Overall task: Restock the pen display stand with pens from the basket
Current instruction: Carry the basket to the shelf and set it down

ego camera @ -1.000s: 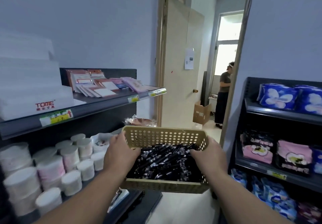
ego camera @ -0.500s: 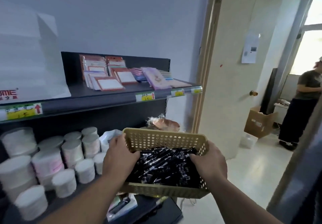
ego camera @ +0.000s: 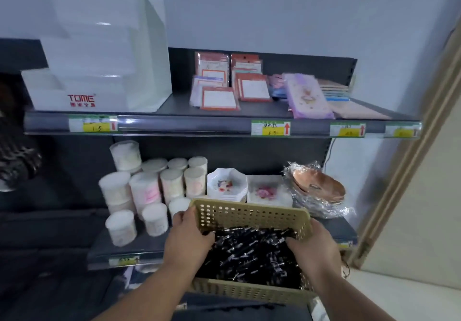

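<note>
I hold a tan perforated basket (ego camera: 249, 217) in front of me, just before the lower shelf. It is full of black pens (ego camera: 249, 255). My left hand (ego camera: 188, 240) grips its left wall, thumb inside. Its right wall is gripped by my right hand (ego camera: 313, 248). A clear tiered pen display stand (ego camera: 99, 53) with red TOME lettering stands at the left of the upper shelf; its tiers look bare.
The upper shelf (ego camera: 199, 126) also holds notepads (ego camera: 219, 97) and a purple case (ego camera: 308, 96). Below stand round white tubs (ego camera: 144, 191), small floral dishes (ego camera: 227, 187) and wrapped brown bowls (ego camera: 318, 188). A door frame (ego camera: 409, 166) rises at the right.
My view has swung left from the doorway to face the shelves, and the pen stand has come fully into view. Both hands still hold the basket.
</note>
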